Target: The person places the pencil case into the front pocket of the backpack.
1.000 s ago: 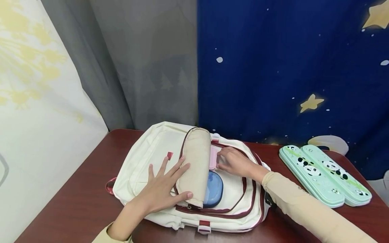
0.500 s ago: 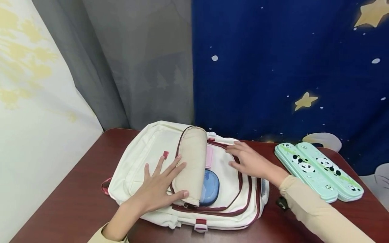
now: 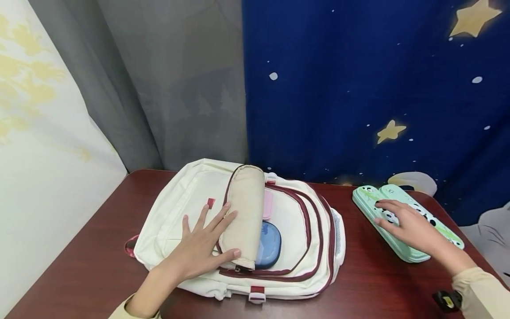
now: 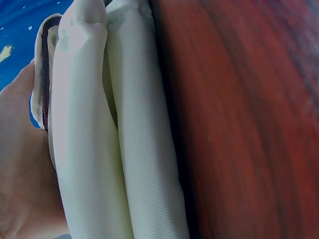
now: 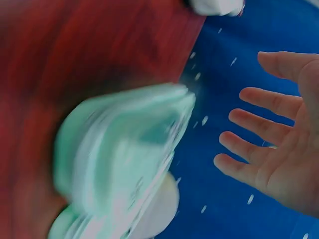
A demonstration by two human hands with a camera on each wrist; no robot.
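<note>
Head view shows 1 cream backpack lying on the dark red table, with its beige flap folded over in a roll across the middle. Tucked partly beneath that roll, at the mouth of the front pocket, are 2 small cases: a pink case on the curtain side and a blue case nearer the person. How far each one extends under the flap cannot be seen.

The left hand rests with fingers spread on the backpack and the flap's edge; the left wrist view shows maroon zipper teeth along that flap. Well apart from it, the right hand hovers over 2 mint containers decorated with pandas, its fingers extended and parted from the thumb (the right wrist view shows a gap between hand and containers, though the containers are blurred). The left mint case and the right mint case lie side by side on the table, lids down, their contents hidden. Behind everything hangs a navy curtain printed with stars.
</note>
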